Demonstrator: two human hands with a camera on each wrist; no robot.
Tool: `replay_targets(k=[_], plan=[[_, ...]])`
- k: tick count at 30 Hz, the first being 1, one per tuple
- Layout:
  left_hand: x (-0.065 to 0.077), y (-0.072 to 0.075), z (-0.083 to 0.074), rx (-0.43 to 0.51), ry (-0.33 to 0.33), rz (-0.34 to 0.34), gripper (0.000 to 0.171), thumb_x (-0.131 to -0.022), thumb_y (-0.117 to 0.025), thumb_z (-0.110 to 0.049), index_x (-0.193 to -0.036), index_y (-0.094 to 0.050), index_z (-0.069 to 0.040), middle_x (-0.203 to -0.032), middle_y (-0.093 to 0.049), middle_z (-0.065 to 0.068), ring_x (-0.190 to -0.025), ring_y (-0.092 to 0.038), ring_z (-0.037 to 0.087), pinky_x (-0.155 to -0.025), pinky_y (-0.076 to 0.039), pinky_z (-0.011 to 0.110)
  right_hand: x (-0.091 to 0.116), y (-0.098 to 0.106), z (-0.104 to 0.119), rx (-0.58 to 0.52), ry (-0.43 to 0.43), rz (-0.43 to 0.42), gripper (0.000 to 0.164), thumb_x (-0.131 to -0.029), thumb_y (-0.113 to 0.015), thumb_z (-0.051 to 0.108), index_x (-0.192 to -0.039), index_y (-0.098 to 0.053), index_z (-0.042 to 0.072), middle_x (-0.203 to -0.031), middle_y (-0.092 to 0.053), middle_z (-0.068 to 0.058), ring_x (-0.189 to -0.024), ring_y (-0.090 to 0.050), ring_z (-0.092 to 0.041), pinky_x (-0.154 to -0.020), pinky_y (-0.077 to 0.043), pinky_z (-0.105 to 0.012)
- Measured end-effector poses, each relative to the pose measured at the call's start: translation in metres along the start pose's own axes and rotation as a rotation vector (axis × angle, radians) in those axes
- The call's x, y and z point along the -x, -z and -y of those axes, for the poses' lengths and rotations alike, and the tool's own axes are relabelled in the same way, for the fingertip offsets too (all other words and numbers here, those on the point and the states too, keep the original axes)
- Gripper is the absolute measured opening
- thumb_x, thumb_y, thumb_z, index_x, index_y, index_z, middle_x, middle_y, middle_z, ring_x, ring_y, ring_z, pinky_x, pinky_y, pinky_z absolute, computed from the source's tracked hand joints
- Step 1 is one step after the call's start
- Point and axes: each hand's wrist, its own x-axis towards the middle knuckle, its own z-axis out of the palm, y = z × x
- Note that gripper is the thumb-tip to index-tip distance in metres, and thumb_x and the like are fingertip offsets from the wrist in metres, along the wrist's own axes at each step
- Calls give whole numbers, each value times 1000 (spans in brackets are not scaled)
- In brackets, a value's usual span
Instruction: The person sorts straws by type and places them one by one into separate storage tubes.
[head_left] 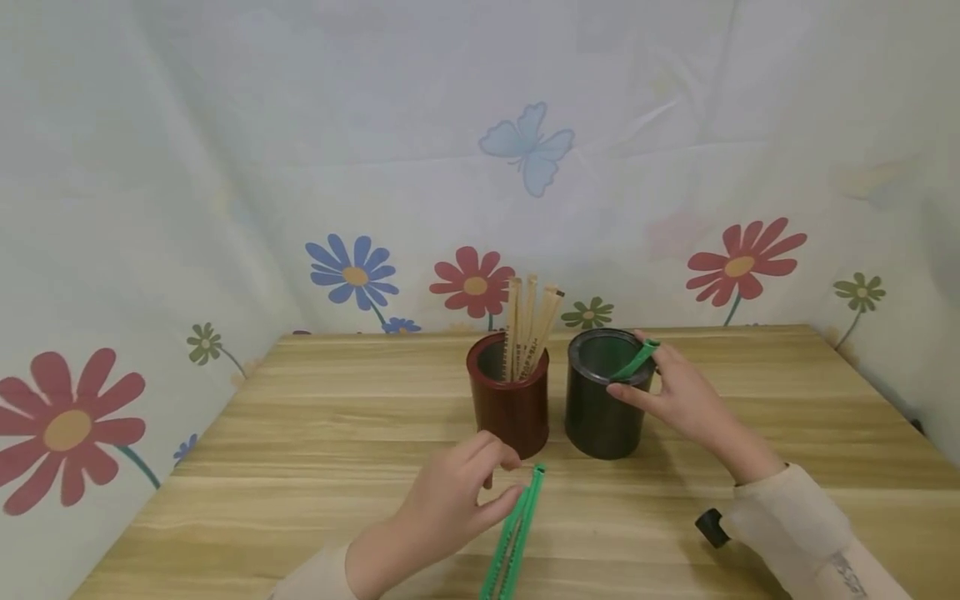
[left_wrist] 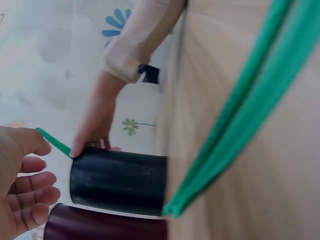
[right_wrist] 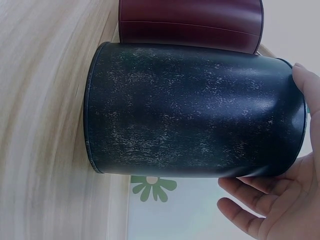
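Note:
A black round holder (head_left: 606,417) stands upright on the wooden table, and a narrow green packet (head_left: 637,360) leans out of its mouth. My right hand (head_left: 686,396) holds this holder at the rim, thumb on the near side and fingers round the far side, as the right wrist view also shows. Long green printed packets (head_left: 513,537) lie on the table nearer me. Just over their far end hovers my left hand (head_left: 450,492), its fingers loosely bent. Nothing sits between its thumb and fingers in the left wrist view.
Close to the left of the black holder stands a dark red holder (head_left: 512,421) with several beige printed packets (head_left: 528,325) upright inside. A flowered cloth (head_left: 405,150) hangs behind the table (head_left: 330,433). A small black object (head_left: 712,528) shows beside my right cuff.

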Motion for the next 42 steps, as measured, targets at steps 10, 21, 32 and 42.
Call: replay_targets(k=[10, 21, 32, 42], plan=[[30, -8, -3, -60, 31, 51, 28, -74, -79, -16, -94, -60, -15, -88, -61, -7, -60, -48, -3, -55, -35, 1, -3, -1, 0, -13, -6, 2, 77, -86, -70, 40, -146, -36, 5, -140, -46, -24, -128, -47, -44, -99, -40, -66], [42, -12, -8, -49, 329, 415, 21, -82, -73, -32, -92, -61, -18, -83, -55, -10, -68, -49, -3, -54, -39, 13, -4, -5, -1, -4, 22, -3, 77, -85, -72, 38, -145, -37, 5, -137, -50, -23, -126, -48, -42, -99, -41, -64], [46, -18, -8, 8, 476, 565, 23, -82, -71, -35, -84, -57, -17, -68, -45, -13, -57, -40, -1, -50, -35, 16, -2, -4, 1, -5, 7, 0, 78, -85, -71, 39, -146, -35, 5, -140, -47, -24, -127, -46, -44, -98, -41, -65], [46, -31, -8, -14, 529, 568, 27, -82, -71, -33, -73, -50, -20, -65, -41, -12, -53, -37, 1, -46, -33, 19, -2, -1, -1, -14, 18, 4, 78, -86, -70, 38, -146, -34, 4, -139, -48, -24, -127, -47, -43, -99, -41, -65]])
